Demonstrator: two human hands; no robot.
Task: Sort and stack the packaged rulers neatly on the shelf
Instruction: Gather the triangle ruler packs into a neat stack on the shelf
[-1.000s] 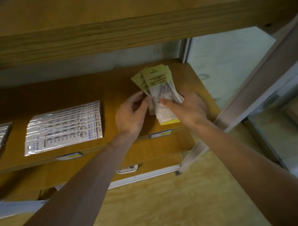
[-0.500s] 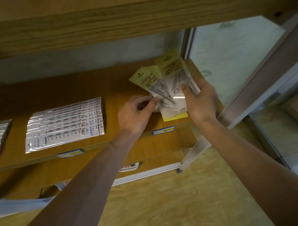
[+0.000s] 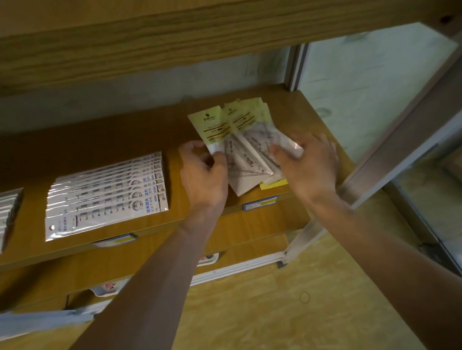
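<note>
Near the shelf (image 3: 96,143)'s front edge lies a tidy straight-ruler stack (image 3: 106,196). Toward the right end, the left hand (image 3: 202,173) pinches the left edge of the fanned yellow-topped packets (image 3: 239,137); the right hand (image 3: 310,163), fingers spread, presses their right side. The packets' long axes run front to back, between both hands.

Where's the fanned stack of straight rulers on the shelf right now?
In the head view, the straight rulers lie on the left part of the wooden shelf, just left of the left hand.
</note>
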